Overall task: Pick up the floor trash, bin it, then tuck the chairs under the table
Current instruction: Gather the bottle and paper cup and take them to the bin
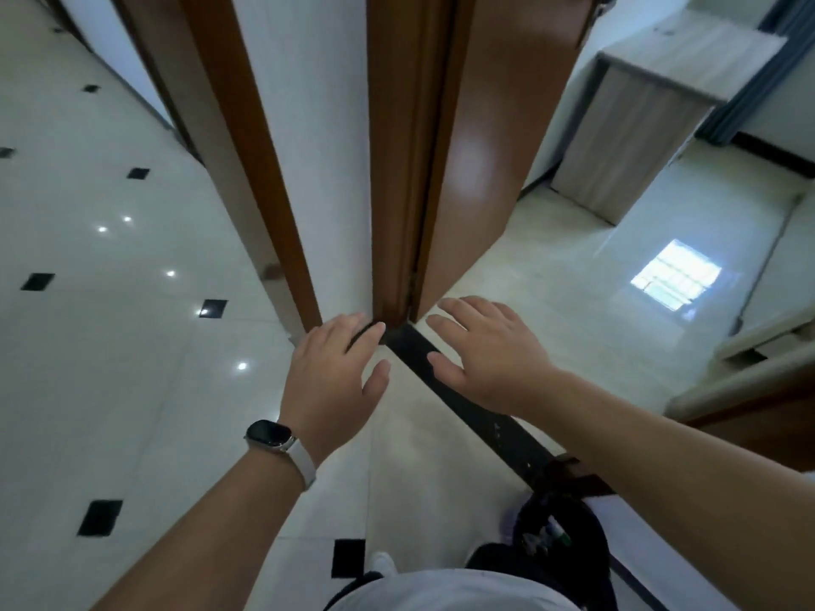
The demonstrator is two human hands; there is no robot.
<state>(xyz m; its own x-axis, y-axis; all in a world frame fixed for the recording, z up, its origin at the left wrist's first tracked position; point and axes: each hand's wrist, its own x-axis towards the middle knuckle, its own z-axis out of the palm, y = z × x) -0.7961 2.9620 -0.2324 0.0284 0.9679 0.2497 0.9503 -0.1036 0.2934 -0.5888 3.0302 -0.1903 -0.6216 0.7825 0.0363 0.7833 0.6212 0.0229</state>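
Left hand: fingers straight and apart, holding nothing, a watch on the wrist.
Right hand: fingers straight, also holding nothing.
Bin: black-lined, on the floor under the right forearm, well apart from both hands.
Door: brown, standing open just ahead of the fingertips.

- Bin: dark, round, w/ black liner; it's standing upright on the pale tiled floor at btm right, mouth facing up.
- It's sitting just beside the near end of the dark threshold strip.
- The right forearm is covering its far rim; the lower part is running out of view.
- Trash: small bits are lying inside the bin, green, white and bluish, too blurred to ID.
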